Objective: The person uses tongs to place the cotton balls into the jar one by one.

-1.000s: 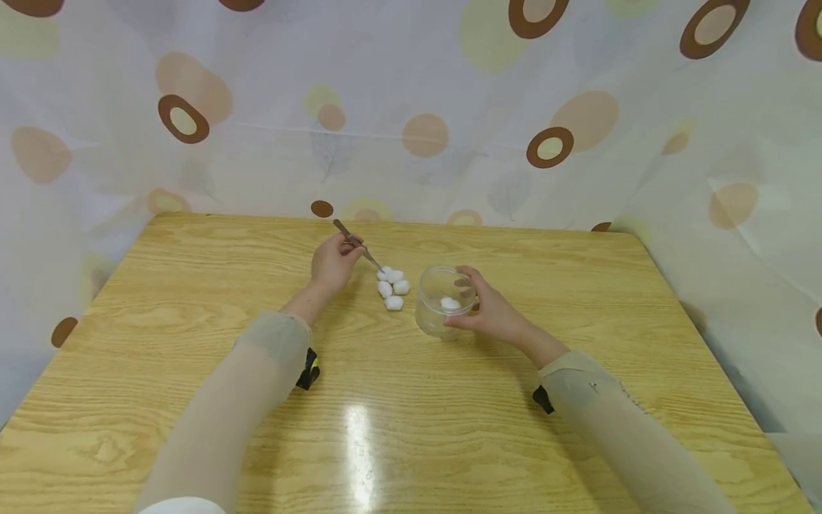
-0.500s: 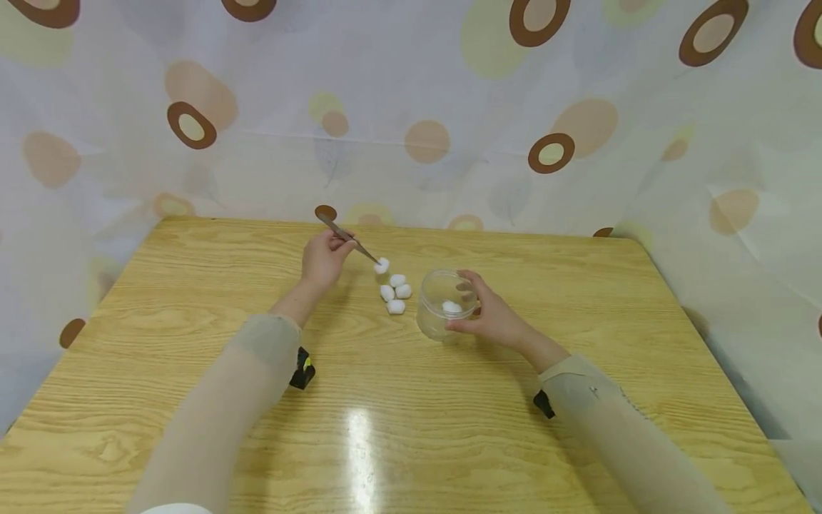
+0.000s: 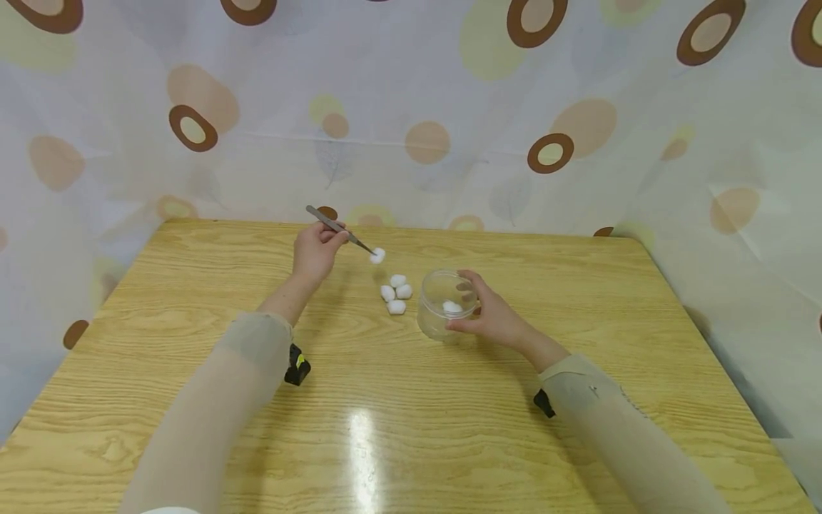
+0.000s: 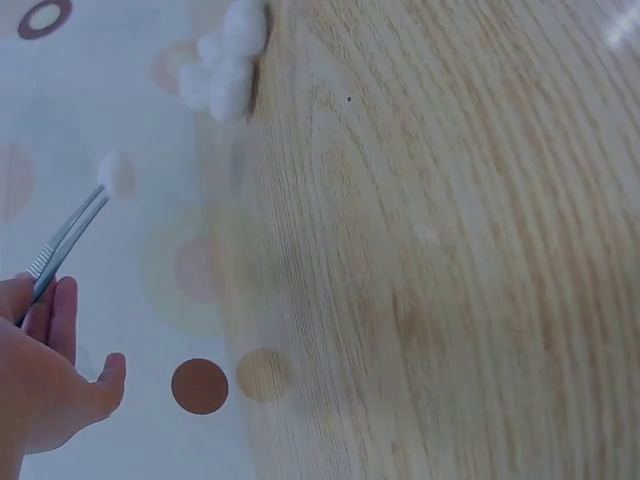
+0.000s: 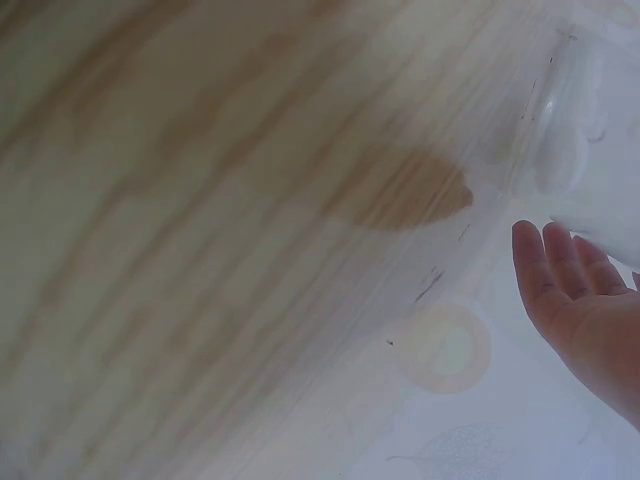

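Observation:
My left hand (image 3: pixel 315 254) pinches metal tweezers (image 3: pixel 339 228), seen in the head view. At the tips of the tweezers a white cotton ball (image 3: pixel 377 255) is held above the table; the left wrist view shows the same cotton ball (image 4: pixel 116 174) between the tips. Several more cotton balls (image 3: pixel 397 307) lie in a small group between the hands. With thumb and fingers around its side, my right hand (image 3: pixel 493 314) holds a clear round jar (image 3: pixel 432 325) that stands upright on the table. Inside the jar is white cotton (image 3: pixel 452 307); how many pieces cannot be told.
The wood-grain table (image 3: pixel 411 428) reaches back to a patterned curtain (image 3: pixel 385 86), which also hangs along the sides. A black wrist camera (image 3: pixel 297 365) shows under the left sleeve, another black device (image 3: pixel 544 402) under the right.
My left hand has lifted one cotton ball out of the group with the tweezers and drawn it back and to the left. The right hand and the jar have stayed in place.

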Tool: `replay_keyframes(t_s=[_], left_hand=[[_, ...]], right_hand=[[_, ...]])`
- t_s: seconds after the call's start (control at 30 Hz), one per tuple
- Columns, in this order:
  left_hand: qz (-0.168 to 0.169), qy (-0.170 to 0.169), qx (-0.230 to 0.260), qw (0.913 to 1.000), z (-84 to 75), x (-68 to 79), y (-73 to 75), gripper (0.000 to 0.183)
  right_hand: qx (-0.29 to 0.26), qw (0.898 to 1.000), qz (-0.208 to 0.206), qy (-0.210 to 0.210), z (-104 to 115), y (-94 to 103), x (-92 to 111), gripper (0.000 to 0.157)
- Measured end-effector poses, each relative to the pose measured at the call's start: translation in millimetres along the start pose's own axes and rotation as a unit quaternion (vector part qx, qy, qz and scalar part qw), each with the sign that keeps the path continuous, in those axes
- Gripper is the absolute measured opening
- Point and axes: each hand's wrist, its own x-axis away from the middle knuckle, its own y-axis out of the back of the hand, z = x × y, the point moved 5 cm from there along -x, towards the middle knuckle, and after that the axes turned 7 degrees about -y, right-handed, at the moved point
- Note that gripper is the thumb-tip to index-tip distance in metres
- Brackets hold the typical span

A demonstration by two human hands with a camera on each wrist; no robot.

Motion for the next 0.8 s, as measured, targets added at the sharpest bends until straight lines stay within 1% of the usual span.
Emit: replay_keyframes(t_s=[0.17,0.37,0.67,0.8], left_hand=[[0.002,-0.001,0.011,0.9999,-4.0,0.9,1.2,0.031],[0.002,-0.017,0.014,0.9998,-14.4,1.8,3.8,0.031],[0.003,-0.025,0.046,0.9986,-37.4,4.1,4.8,0.029],[0.010,-0.031,0.061,0.9976,-49.2,5.1,2.9,0.030]], right_hand=[[-0.004,1.000,0.001,-0.001,0.5,-0.2,-0.1,0.091],[-0.001,1.000,0.000,-0.003,-0.4,-0.3,-0.1,0.092],[0.012,1.000,-0.004,-0.002,1.2,-0.1,1.2,0.090],[0.013,1.000,-0.005,0.003,1.5,-0.2,1.1,0.090]])
